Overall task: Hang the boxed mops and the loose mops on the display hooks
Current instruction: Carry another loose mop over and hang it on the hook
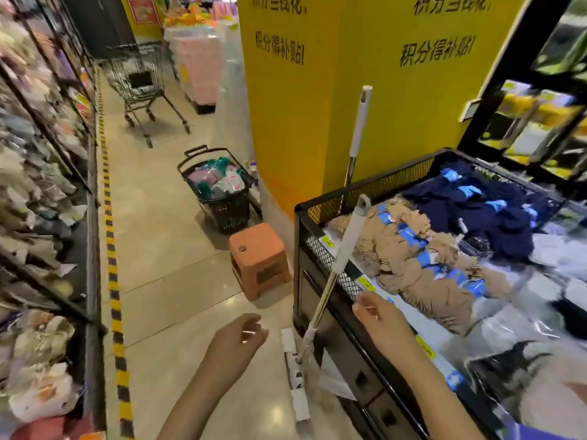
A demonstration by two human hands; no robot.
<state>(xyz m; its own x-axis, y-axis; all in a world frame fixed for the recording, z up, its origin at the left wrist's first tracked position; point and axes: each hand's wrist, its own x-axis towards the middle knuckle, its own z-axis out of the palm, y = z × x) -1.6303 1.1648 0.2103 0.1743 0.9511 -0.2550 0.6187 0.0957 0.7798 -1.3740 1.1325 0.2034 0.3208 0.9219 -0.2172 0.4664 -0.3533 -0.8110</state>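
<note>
A loose flat mop (pixel 344 249) leans against the black wire bin (pixel 365 192), its white head (pixel 295 373) on the floor and its grey grip at the bin's rim. A second mop (pixel 359 128) stands upright behind the bin against the yellow pillar (pixel 397 100). My left hand (pixel 236 339) hovers over the floor left of the mop head, fingers relaxed, holding nothing. To the right of the mop's metal pole, my right hand (pixel 379 319) is above the bin's front edge, fingers loosely curled, holding nothing. No display hooks or boxed mops are plainly in view.
An orange plastic stool (pixel 257 258) stands by the bin's left corner. Behind it is a black shopping basket (pixel 219 188) full of packets, and a metal trolley (pixel 143 84) farther down the aisle. Shelves of goods (pixel 41 217) line the left. The bin holds tan and navy socks.
</note>
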